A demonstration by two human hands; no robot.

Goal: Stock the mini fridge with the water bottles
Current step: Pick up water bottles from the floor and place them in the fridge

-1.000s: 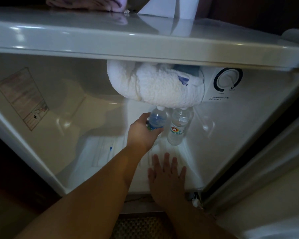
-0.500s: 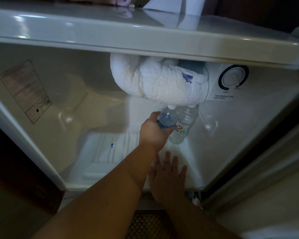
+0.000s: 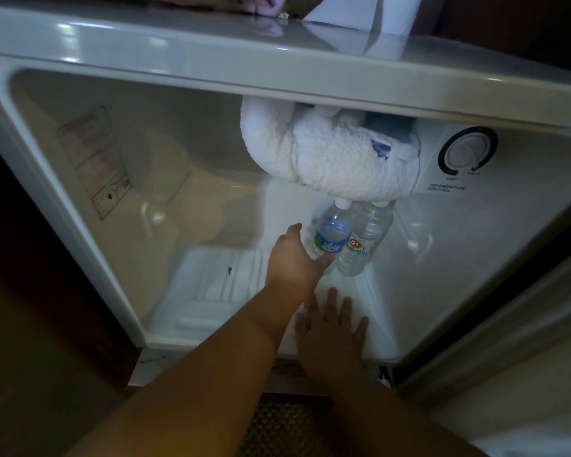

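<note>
L hand (image 3: pixel 294 258): thumb & fingers spread round blue-label bottle (image 3: pixel 331 233), grip looks slack; cannot tell if touching.
Bottle: set snug vs. neighbour bottle (image 3: pixel 363 240) just right of hand.
R hand (image 3: pixel 333 328): flat, fingers splayed on fridge floor (image 3: pixel 211 285), holds nothing.

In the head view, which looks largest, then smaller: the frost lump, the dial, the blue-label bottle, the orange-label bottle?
1. Frost lump, clearly largest.
2. The blue-label bottle and orange-label bottle look alike; no ranking.
3. Dial, smallest.

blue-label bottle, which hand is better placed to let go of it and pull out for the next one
Left. The left hand is already at the blue-label bottle, which stands upright beside the clear bottle. The right hand lies flat on the fridge floor, away from both.
</note>
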